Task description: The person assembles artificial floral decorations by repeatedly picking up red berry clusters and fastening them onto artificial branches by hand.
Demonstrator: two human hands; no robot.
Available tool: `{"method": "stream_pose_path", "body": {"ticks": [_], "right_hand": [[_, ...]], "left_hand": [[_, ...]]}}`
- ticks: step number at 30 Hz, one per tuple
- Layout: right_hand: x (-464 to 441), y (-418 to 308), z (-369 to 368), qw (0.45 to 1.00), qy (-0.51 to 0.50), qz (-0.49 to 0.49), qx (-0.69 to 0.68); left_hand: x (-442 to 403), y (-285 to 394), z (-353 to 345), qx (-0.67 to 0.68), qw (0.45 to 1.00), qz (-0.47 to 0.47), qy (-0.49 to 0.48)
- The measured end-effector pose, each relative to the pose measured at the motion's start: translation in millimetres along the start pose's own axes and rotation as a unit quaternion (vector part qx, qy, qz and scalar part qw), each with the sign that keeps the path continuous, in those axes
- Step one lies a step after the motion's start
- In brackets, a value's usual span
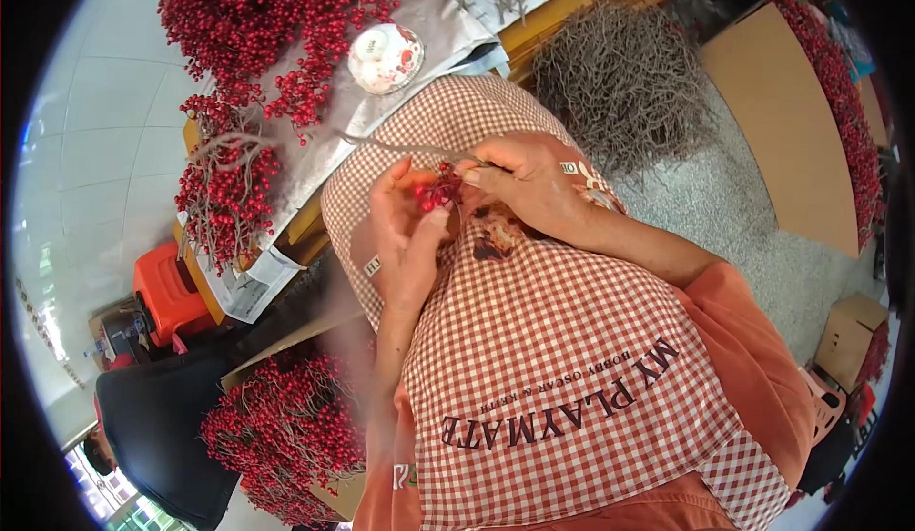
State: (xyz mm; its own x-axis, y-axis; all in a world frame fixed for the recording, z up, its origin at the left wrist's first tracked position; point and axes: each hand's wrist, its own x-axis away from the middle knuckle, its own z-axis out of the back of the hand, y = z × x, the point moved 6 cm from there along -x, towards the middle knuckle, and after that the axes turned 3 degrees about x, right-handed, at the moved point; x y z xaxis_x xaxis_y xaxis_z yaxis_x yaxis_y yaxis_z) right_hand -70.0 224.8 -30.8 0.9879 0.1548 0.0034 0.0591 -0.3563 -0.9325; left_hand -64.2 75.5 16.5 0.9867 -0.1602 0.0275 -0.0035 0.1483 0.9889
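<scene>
My left hand point(405, 240) is curled around a small cluster of red berries point(437, 192), thumb and fingers at its two sides. Just right of it, my right hand point(529, 188) is closed in a pinch on a thin grey-brown stem point(391, 144), which reaches left over the lap towards the table. The berries sit between the hands, close to the right fingertips. Both hands are above the red-and-white checked apron point(572, 340). Part of the cluster is hidden by the fingers.
Red berry branches point(257, 16) and a patterned round container point(385, 58) lie on the covered table point(315, 173) at the upper left. A heap of bare twigs point(620, 83) is at the upper right, beside a cardboard sheet point(782, 131). More berries point(286, 426) fill a box lower left.
</scene>
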Motion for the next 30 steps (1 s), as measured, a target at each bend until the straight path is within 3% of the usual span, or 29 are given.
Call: {"method": "stream_pose_path", "body": {"ticks": [2, 4, 7, 9, 13, 16, 18, 23, 25, 28, 30], "right_hand": [[2, -3, 3, 1.000, 0.009, 0.000, 0.001], [4, -3, 4, 0.999, -0.001, 0.015, 0.041], [4, 1, 3, 0.989, -0.029, 0.005, 0.145], [4, -9, 1, 0.960, -0.049, 0.073, 0.266], [-1, -45, 14, 0.915, -0.003, 0.164, 0.370], [-2, -68, 37, 0.955, 0.072, 0.143, 0.250], [6, -95, 39, 0.905, 0.125, 0.223, 0.339], [11, -104, 21, 0.888, 0.109, 0.238, 0.378], [10, -98, 0, 0.856, 0.065, 0.341, 0.383], [8, -61, -5, 0.843, -0.018, 0.292, 0.451], [5, -55, 3, 0.863, -0.037, 0.264, 0.429]], "left_hand": [[0, -6, 17, 0.041, 0.995, 0.072, 0.054], [-7, 3, 23, 0.019, 0.993, 0.020, 0.116], [-9, -1, 29, 0.260, 0.959, 0.045, 0.103], [-11, 1, 28, 0.237, 0.967, 0.027, 0.090], [-14, 9, 32, 0.179, 0.982, -0.019, 0.060], [-17, 21, 28, 0.137, 0.988, -0.069, 0.025], [-19, 23, 23, 0.126, 0.990, -0.060, 0.019], [-28, 30, 16, 0.075, 0.995, -0.062, -0.001], [-28, 37, 5, 0.061, 0.991, -0.094, -0.069], [-31, 41, -6, 0.116, 0.988, -0.062, -0.084], [-31, 44, -11, 0.151, 0.982, -0.031, -0.105]]}}
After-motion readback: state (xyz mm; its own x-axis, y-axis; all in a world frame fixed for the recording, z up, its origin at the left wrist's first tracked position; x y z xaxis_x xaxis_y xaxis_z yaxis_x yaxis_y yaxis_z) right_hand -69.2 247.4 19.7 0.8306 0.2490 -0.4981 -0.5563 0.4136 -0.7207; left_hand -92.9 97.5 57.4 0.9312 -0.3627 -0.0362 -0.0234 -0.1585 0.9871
